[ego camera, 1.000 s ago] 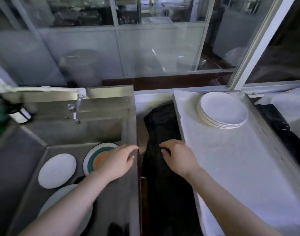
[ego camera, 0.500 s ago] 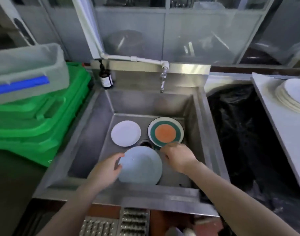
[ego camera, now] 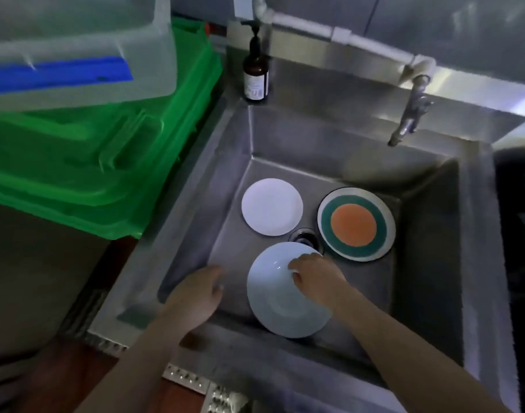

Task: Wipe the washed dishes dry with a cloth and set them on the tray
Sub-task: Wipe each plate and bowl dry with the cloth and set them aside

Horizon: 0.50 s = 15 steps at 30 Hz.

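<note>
Right hand (ego camera: 316,280) grips the pale blue round plate (ego camera: 285,299) lower centre, tilted in the steel sink (ego camera: 428,234). Left hand (ego camera: 195,296) hovers beside it, fingers relaxed. White plate (ego camera: 272,206) and orange-green plate (ego camera: 356,224) lie flat behind.

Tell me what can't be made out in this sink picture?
- Head view: the right hand covers part of the pale blue plate, so its grip underneath is hidden.
- The drain is partly behind that plate.
- The soap bottle label is too blurred to read.
- The tray and cloth are out of frame.
</note>
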Tool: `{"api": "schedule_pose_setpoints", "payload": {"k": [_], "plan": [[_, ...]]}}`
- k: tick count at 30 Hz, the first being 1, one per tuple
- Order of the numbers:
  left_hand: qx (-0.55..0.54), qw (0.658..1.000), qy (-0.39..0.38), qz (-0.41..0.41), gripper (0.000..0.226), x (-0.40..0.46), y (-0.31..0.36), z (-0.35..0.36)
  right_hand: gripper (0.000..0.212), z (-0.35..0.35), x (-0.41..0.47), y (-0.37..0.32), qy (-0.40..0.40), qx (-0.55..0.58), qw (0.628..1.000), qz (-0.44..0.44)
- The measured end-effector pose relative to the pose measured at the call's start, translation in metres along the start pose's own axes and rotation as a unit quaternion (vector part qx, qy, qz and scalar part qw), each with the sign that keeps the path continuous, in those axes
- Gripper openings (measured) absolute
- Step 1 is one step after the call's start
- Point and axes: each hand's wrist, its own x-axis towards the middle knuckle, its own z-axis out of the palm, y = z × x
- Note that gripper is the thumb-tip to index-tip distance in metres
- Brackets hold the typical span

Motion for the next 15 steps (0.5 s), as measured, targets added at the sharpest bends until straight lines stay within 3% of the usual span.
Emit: {"api": "schedule_pose_setpoints", "payload": {"k": [4,9,15], "plan": [[0.03,0.999,-0.017,0.005,0.045,0.041,-0.008,0.01,0.033,0.018,0.063,0.014,-0.033,0.097,0.994,0.043],[0.09,0.995,-0.038,0.025,0.044,0.087,-0.01,0.023,0.026,0.032,0.128,0.036,-0.029,0.225,0.957,0.181],[0.133,0.989,-0.063,0.011,0.051,0.12,-0.01,0.04,0.039,0.046,0.187,0.065,0.006,0.36,0.863,0.353]]}}
